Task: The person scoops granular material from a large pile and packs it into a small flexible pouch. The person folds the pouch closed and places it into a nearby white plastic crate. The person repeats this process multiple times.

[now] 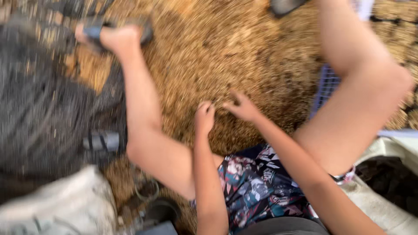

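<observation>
The view is motion-blurred. My left hand (204, 116) and my right hand (244, 107) meet over a wide golden-brown heap of grain or husk (226, 52) on the ground. The left hand's fingers are curled in against the heap; I cannot make out anything inside them. The right hand lies on the heap with its fingers spread, pointing towards the left hand. My bare legs frame both hands: the left foot (117, 37) in a dark sandal at the upper left, the right knee (387, 82) at the right. A floral garment (257, 187) covers my lap.
A dark grey heap (39, 109) fills the left side, with a small grey object (102, 141) at its edge. A pale sack (56, 204) lies at the lower left. Another pale sack with dark contents (392, 182) is at the lower right. A bluish mesh crate (326, 87) stands behind my right leg.
</observation>
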